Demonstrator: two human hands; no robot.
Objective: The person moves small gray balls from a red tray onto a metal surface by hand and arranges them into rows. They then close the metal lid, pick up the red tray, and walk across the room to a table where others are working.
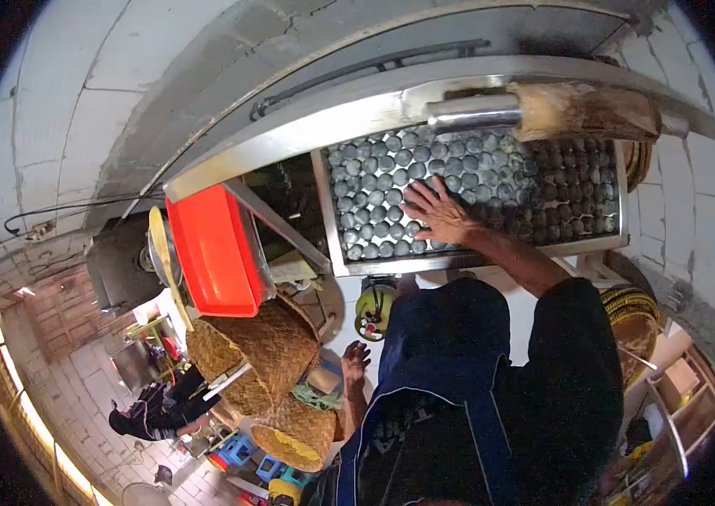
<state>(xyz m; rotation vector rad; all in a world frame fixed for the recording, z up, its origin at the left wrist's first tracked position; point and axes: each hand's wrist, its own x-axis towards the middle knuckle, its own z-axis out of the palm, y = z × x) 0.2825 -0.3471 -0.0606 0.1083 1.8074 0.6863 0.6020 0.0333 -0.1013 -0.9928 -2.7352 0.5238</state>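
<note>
My right hand (pixel 442 212) reaches over a metal-framed tray (pixel 475 258) with its fingers spread. It lies flat over the dark grey round balls (pixel 387 181) that fill the tray in rows, and appears to touch those near the middle left. Some balls toward the right are in shadow or under my arm. Lower down, beside the large woven baskets, my left hand (pixel 356 361) hangs with its fingers loosely bent and apart, and nothing shows in it.
A metal roller (pixel 475 113) with a tan wrapped part crosses above the tray's upper edge. To the left are a red tray (pixel 212 253) and woven baskets (pixel 277 354). A green round device (pixel 373 312) stands below. Another person (pixel 159 409) is at the lower left.
</note>
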